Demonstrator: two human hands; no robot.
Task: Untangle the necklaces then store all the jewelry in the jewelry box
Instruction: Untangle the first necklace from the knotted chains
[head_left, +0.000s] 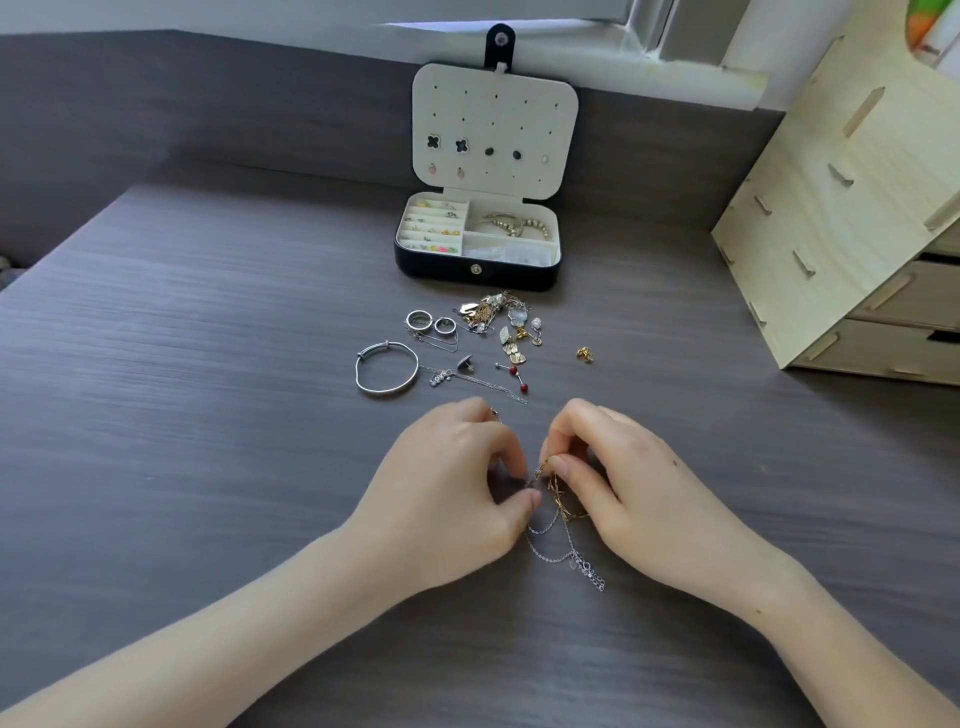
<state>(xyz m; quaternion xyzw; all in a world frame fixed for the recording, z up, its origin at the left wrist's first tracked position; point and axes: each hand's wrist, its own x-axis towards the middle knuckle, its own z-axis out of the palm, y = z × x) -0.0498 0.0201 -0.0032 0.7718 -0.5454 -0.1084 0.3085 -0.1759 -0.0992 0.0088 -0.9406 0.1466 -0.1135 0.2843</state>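
A tangle of thin silver and gold necklace chains (563, 540) hangs between my hands above the dark desk. My left hand (457, 493) pinches the knot from the left, and my right hand (618, 488) pinches it from the right, fingertips almost touching. Loose chain ends trail down onto the desk. The black jewelry box (478, 273) stands open at the back, its lid upright with stud earrings, its cream compartments holding rings and bracelets. Between box and hands lies loose jewelry: a silver bangle (387, 370), two rings (431, 322), a heap of earrings and pendants (498, 317), a gold stud (584, 354).
A pale wooden drawer unit (852, 218) stands at the right, close to the box. The grey desk (208, 415) has a raised back wall behind the box, and a window sill runs above it.
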